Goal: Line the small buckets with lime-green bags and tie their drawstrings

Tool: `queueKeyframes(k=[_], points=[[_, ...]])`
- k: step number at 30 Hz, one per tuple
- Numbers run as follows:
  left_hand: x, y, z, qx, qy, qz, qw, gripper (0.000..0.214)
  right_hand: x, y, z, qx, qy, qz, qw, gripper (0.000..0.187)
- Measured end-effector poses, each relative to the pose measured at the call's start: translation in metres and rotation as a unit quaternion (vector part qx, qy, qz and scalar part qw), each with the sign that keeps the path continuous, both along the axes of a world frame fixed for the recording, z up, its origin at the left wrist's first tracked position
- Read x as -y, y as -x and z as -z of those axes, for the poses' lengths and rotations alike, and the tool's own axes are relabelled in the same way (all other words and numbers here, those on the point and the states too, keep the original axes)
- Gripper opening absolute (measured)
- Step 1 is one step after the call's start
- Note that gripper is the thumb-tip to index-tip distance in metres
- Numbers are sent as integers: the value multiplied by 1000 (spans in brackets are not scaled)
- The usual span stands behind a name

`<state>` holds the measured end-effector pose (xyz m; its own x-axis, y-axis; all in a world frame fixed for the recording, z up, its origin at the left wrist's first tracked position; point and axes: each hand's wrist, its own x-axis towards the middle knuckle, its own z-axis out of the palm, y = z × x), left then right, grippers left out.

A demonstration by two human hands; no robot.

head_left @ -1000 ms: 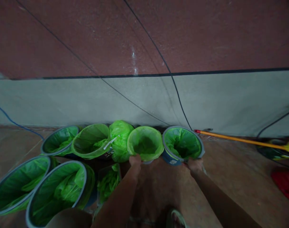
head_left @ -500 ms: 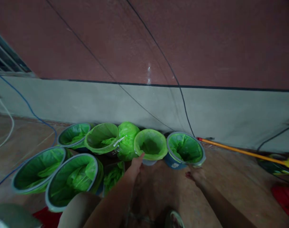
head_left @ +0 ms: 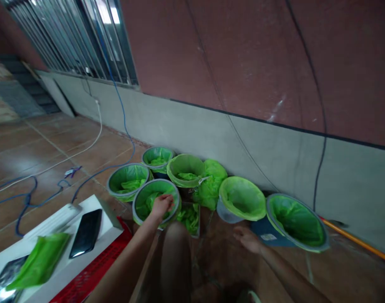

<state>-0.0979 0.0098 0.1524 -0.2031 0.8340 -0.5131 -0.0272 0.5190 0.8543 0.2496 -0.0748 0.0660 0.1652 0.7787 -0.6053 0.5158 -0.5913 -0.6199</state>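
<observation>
My left hand is over a grey-rimmed bin lined with a green plastic bag. Its fingers look curled in, and I see nothing in them. My right hand hangs low with its fingers stretched out and nothing in them. It is just in front of a pale bin with a lime-green liner folded over its rim. To the right of that hand stands a blue bin, also lined in green. A full-looking green bag sits between the lined bins by the wall.
More lined bins stand at the left, and a small container of green bags sits beside my knee. A white box carries a phone and a green bag packet. Blue hose and an orange pole lie about.
The view has swung left, bringing the white box and window in. My left hand has left the lime-rimmed bin and moved left over the grey-rimmed one. My right hand has come away from the blue bin's rim.
</observation>
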Motion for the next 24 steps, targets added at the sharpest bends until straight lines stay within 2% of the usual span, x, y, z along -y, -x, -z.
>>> queueKeyframes(k=[1,2,4,7,9,12,15,16,18,20,22,24], points=[[6,23,10,-6,20,-61,998,7,-3,17,3,3,10,-14,1000,16],[13,42,21,-5,37,-95,995,6,-7,34,6,3,23,-24,999,15],[23,71,42,3,45,-130,991,4,-16,67,14,1,40,-42,998,14],[26,90,62,12,41,-141,989,4,-38,112,20,-33,30,-38,998,13],[14,93,67,8,32,-135,990,7,-59,139,18,-75,27,-2,997,13],[-26,89,67,-41,-1,-84,996,15,-104,172,7,-144,23,85,986,18],[-88,79,64,-176,-31,19,984,29,-160,194,-2,-186,26,166,968,23],[-110,74,63,-195,-33,31,980,33,-177,199,-3,-195,31,189,962,24],[-151,64,63,-226,-34,51,972,37,-208,208,2,-216,44,232,947,27],[-184,53,67,-331,-9,123,935,38,-230,215,12,-239,53,267,932,27],[-205,42,74,-397,20,172,901,41,-243,221,24,-258,50,293,919,20],[-217,34,82,-412,40,194,889,39,-250,227,33,-267,36,314,910,10]])
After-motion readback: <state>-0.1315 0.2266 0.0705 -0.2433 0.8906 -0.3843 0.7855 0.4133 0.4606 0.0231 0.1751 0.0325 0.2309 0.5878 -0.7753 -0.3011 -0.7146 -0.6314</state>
